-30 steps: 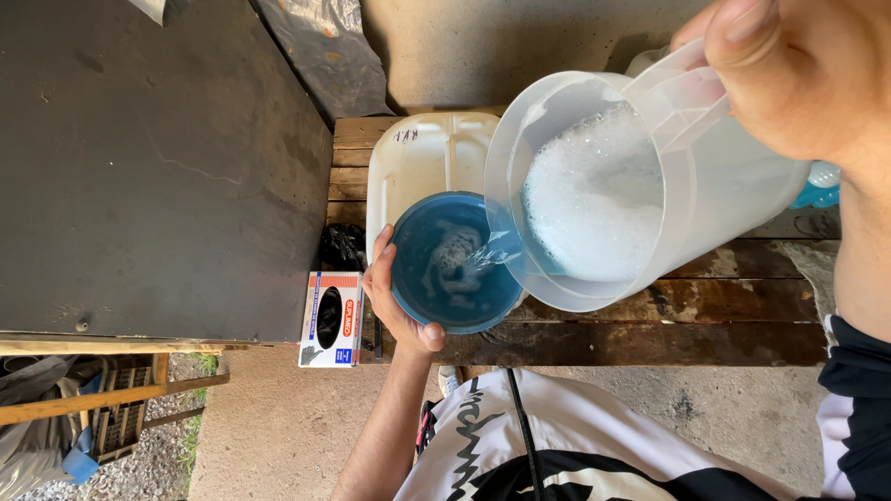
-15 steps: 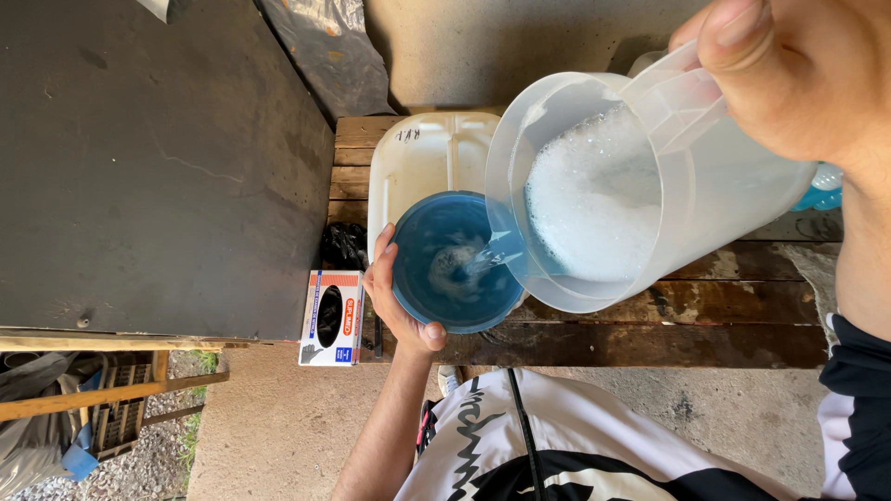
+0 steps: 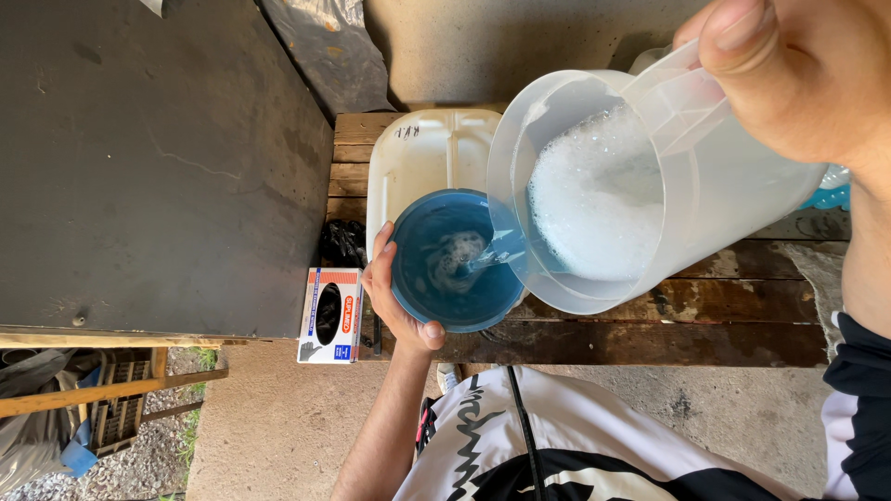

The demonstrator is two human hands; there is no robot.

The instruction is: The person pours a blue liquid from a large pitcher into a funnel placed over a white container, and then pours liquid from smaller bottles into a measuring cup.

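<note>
My right hand (image 3: pixel 803 79) grips the handle of a clear plastic jug (image 3: pixel 650 186) and tilts it to the left. Foamy white liquid fills the jug and a thin stream runs from its spout into a blue bowl (image 3: pixel 450 264). My left hand (image 3: pixel 394 301) cups the bowl from its left side, thumb on the near rim. The bowl holds a little bluish liquid with foam at its middle. Both are held above a white plastic canister (image 3: pixel 418 153) lying on a wooden pallet (image 3: pixel 650 339).
A large dark grey panel (image 3: pixel 158 158) fills the left side. A small box of gloves (image 3: pixel 331 315) stands by the pallet's left end, a black object (image 3: pixel 342 243) behind it. Concrete floor lies below. Wooden slats and gravel show at the bottom left.
The jug keeps pouring into the bowl; foam inside the jug has shifted slightly. Both hands hold about the same positions.
</note>
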